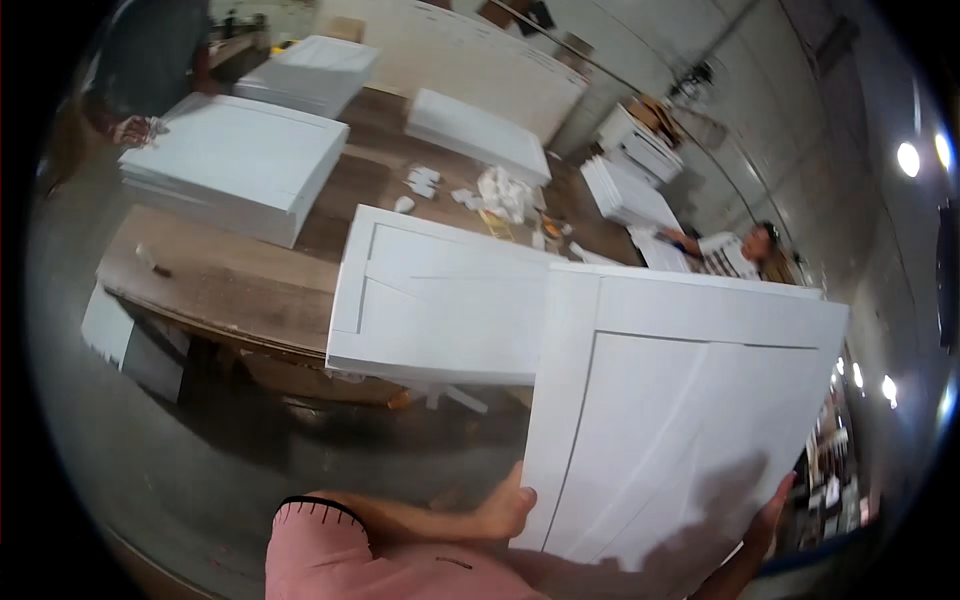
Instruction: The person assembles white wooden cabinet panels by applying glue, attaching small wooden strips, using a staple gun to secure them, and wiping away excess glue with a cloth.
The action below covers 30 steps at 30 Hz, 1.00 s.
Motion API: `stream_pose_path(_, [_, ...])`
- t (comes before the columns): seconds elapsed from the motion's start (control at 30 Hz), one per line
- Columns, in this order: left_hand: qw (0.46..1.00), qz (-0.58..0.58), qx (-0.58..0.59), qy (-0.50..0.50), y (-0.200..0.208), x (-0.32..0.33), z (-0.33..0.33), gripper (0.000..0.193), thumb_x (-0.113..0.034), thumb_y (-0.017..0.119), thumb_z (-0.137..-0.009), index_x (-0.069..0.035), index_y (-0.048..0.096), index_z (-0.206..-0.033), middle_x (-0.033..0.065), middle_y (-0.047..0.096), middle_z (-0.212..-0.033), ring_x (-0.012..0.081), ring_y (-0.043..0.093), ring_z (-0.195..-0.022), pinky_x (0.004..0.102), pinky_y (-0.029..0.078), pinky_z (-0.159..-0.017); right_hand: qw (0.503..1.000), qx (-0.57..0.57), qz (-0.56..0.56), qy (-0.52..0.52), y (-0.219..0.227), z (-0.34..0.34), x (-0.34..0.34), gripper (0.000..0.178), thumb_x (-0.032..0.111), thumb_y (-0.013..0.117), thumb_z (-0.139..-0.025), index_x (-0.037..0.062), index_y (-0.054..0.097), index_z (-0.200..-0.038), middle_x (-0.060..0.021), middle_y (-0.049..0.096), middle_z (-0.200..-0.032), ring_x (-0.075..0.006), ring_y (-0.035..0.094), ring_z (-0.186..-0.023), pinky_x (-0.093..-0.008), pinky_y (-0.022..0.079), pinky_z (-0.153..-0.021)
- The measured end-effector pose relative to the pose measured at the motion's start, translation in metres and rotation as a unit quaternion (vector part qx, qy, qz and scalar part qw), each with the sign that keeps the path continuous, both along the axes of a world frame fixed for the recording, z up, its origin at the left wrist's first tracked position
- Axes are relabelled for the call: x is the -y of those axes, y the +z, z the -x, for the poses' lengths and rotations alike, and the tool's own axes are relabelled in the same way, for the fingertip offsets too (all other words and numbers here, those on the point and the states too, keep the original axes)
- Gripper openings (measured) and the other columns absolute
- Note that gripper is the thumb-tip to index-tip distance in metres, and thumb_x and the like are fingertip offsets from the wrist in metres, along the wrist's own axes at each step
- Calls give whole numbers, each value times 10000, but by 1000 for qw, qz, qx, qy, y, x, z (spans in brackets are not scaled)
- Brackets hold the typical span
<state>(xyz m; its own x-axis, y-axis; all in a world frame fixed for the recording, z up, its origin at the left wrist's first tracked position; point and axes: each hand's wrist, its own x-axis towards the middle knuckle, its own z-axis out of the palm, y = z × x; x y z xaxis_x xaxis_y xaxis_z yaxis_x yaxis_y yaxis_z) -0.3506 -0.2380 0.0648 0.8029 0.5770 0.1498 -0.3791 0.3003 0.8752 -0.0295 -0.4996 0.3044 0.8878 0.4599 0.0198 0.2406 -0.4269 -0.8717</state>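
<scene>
A large white cabinet door [690, 430] with a recessed centre panel is tilted up in front of me. My left hand [508, 508] grips its left edge, thumb on the front face and the other fingers hidden behind. My right hand [768, 518] is closed on the opposite edge, partly hidden by the door. Beyond it, another white cabinet door [450, 300] lies on the near edge of the wooden worktable [215, 280], overlapped by the one I hold. Whether the two touch I cannot tell.
Stacks of white doors stand on the table at the left [235, 150], far left [315, 65], back [478, 130] and right [625, 190]. Crumpled white cloths [507, 193] lie mid-table. One person [150, 60] stands at the left stack, another [735, 252] at the right.
</scene>
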Motion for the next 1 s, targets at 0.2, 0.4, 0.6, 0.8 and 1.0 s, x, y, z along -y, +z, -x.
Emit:
stream_pose_path(0.2, [981, -24, -175, 86, -55, -9, -103, 531, -464, 293, -1084, 10, 439, -1273, 195, 558, -1143, 270, 564, -1072, 437, 478, -967, 975, -39, 53, 213, -27, -185, -183, 967, 761, 296, -1034, -5, 312, -1623, -144, 407, -1638, -290, 371, -1507, -387, 271, -1247])
stream_pose_path(0.4, [949, 185, -144, 211, -77, -23, -156, 537, -474, 275, -1097, 15, 416, -1269, 181, 562, -1143, 257, 572, -1044, 429, 492, -946, 907, -67, 98, 403, -71, -268, -382, 971, 762, 300, -1034, -14, 324, -1618, -140, 423, -1632, -279, 372, -1509, -370, 268, -1250])
stream_pose_path(0.6, [846, 386, -182, 320, 16, -36, -187, 729, -528, 145, -1130, 13, 310, -1591, 196, 482, -1558, 332, 478, -1417, 430, 361, -1217, 830, -81, 178, 522, -103, -237, -564, 905, 731, 302, -1055, -1, 437, -1569, -128, 505, -1567, -260, 440, -1452, -359, 336, -1198])
stream_pose_path(0.8, [780, 405, -107, 466, 12, -45, -237, 912, -704, 113, -1062, 13, 458, -1508, 190, 587, -1445, 316, 530, -1363, 402, 381, -1198, 745, -38, 230, 625, -128, -170, -695, 977, 762, 399, -1011, -64, 463, -1529, -189, 451, -1605, -290, 388, -1494, -394, 278, -1224])
stream_pose_path(1.0, [770, 397, -52, 497, 49, -67, -258, 945, -741, 118, -1044, -11, 405, -1570, 158, 544, -1519, 331, 479, -1422, 396, 332, -1227, 671, -3, 316, 671, -102, -91, -776, 955, 807, 417, -976, 69, 456, -1582, -120, 503, -1576, -267, 438, -1448, -400, 354, -1172])
